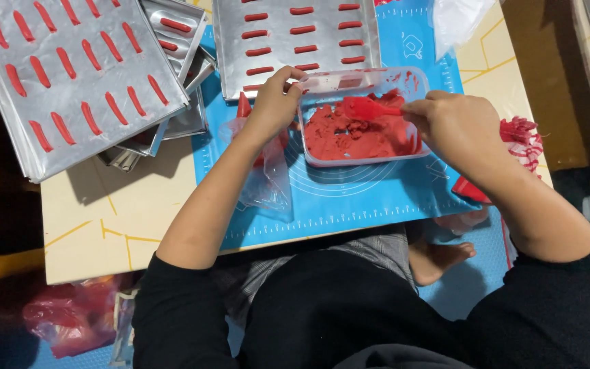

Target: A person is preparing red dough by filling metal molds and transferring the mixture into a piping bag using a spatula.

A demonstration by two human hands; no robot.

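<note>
- The clear plastic container sits on the blue silicone mat, between the two hands, and holds a mass of red dough.
- The left hand grips the container's near-left rim, fingers curled over the edge and thumb on the outside, so it is closed on the container.
- Under that same left hand lies a clear piping bag with red dough in it, stretched across the mat just beside the container's left wall.
- The right hand is at the container's right side, fingers pinched together around the handle of a red spatula.
- The spatula's blade lies over the dough at the far side of the container, touching or just above it; which, I cannot tell.
- Beyond the container a foil-lined tray carries rows of short red piped strips.
- To the far left a stack of trays shows more red strips on the top sheet.
- A red and white cloth lies just right of the right hand.
</note>
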